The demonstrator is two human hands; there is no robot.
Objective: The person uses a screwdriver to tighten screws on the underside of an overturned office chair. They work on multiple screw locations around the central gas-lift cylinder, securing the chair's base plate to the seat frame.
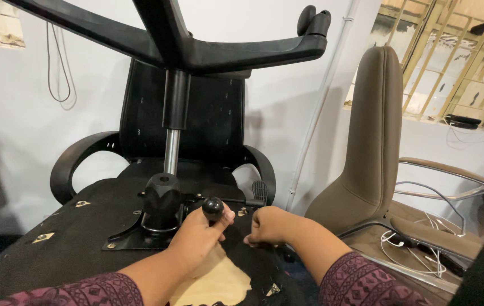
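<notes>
1. Patterned maroon sleeves [361, 280] cover both forearms at the bottom of the view, at 6 o'clock.
2. Between the forearms, a patch of bare tan board [219, 280] shows where the black fabric of the upturned seat [72, 226] is torn away.
3. The left hand [199, 235] sits just below centre, its grip clenched around a black knob [213, 207] on a short lever.
4. The right hand [270, 226] lies at about 4 o'clock from that knob, just beside the left hand; its grip is curled into a fist resting on the seat's edge, and whether it pinches anything I cannot tell.
5. At 9 o'clock from the knob, touching the seat's underside, is the black tilt mechanism [161, 204] on a metal plate fixed with screws.
6. A shiny steel column [171, 150] rises from the mechanism toward 12 o'clock and meets the black star base [196, 48], whose arms spread across the top of the view.
7. One caster [312, 20] sits on the base arm at about 1 o'clock.
8. A second flat black lever [259, 191] sticks out just above the right hand.
9. Behind stands the chair's black mesh backrest [213, 119] with curved armrests.
10. At 3 o'clock stands a brown chair [372, 130], with white cables [423, 226] lying on its seat.
</notes>
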